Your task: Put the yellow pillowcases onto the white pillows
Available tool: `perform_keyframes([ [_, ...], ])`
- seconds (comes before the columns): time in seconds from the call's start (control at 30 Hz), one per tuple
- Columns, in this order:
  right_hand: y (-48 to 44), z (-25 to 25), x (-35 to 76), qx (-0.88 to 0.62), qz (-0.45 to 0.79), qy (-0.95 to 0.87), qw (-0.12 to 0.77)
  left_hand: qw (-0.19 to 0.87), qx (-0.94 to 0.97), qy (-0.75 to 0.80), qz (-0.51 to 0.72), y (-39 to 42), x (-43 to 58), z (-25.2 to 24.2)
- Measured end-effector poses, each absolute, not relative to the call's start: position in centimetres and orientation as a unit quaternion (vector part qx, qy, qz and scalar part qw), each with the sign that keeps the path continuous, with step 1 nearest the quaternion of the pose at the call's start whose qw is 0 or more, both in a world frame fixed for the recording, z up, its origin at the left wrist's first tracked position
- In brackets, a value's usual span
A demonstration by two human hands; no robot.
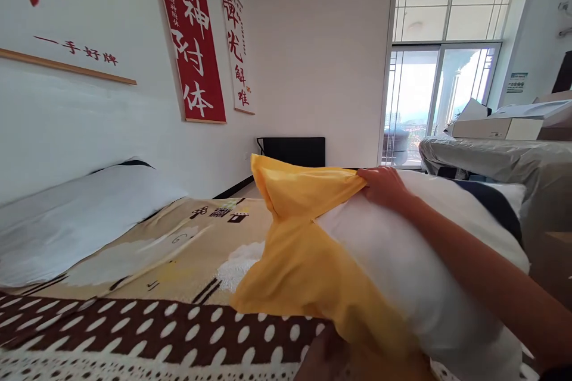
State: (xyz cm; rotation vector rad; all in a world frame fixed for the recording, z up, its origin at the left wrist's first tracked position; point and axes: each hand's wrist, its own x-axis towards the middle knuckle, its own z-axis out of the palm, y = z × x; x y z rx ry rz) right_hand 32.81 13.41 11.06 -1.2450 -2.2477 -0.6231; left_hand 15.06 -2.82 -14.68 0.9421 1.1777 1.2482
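A white pillow [415, 274] lies across the lower right, half inside a yellow pillowcase [295, 250]. My right hand [384, 186] reaches over the pillow and pinches the upper edge of the pillowcase opening. My left hand [324, 357] shows only partly at the bottom edge, under the yellow cloth; its fingers are hidden, so I cannot tell whether it grips anything. The pillow rests above a bed covered by a patterned beige and brown spread [170, 286].
Another white pillow [80, 220] lies at the left against the wall. Red and white banners [192, 41] hang above. A black panel [295, 152] stands at the far wall. Glass doors [429, 95] are at the back right. Boxes [496, 128] sit on a plastic-wrapped surface.
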Motion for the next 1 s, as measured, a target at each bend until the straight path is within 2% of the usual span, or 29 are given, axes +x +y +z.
perform_keyframes([
  [0.07, 12.3, 12.7, 35.2, -0.409, -0.322, -0.81, 0.27, 0.489, 0.526, 0.509, 0.474, -3.0, 15.2, -12.1],
  [0.13, 11.5, 13.6, 37.7, -0.371, -0.391, -0.793, 0.284, 0.37, 0.62, 0.522, 0.455, -2.9, 13.9, -8.3],
  [0.23, 11.3, 13.3, 41.1, -0.337, -0.44, -0.777, 0.298, 0.132, 0.594, 0.495, 0.62, -0.7, 10.5, -2.4],
  [0.3, 11.6, 12.0, 42.7, -0.32, -0.444, -0.778, 0.307, 0.027, 0.514, 0.434, 0.739, 2.1, 8.4, 0.1],
  [0.37, 11.9, 9.6, 43.4, -0.305, -0.438, -0.787, 0.31, 0.068, 0.473, 0.374, 0.794, 5.3, 7.2, 1.0],
  [0.47, 12.4, 5.2, 42.8, -0.258, -0.437, -0.809, 0.298, 0.285, 0.453, 0.333, 0.776, 9.0, 7.0, 0.0],
  [0.53, 12.7, 2.7, 41.8, -0.223, -0.433, -0.823, 0.292, 0.368, 0.443, 0.343, 0.742, 10.1, 7.2, -1.3],
  [0.73, 13.1, 0.9, 40.4, -0.214, -0.43, -0.817, 0.318, 0.389, 0.395, 0.346, 0.757, 9.7, 5.6, -4.5],
  [0.87, 13.1, 1.5, 40.0, -0.196, -0.442, -0.814, 0.323, 0.443, 0.483, 0.352, 0.668, 9.0, 3.5, -5.5],
  [1.0, 12.0, 2.3, 39.0, -0.242, -0.388, -0.849, 0.264, 0.366, 0.545, 0.432, 0.619, 9.0, 2.8, -5.9],
])
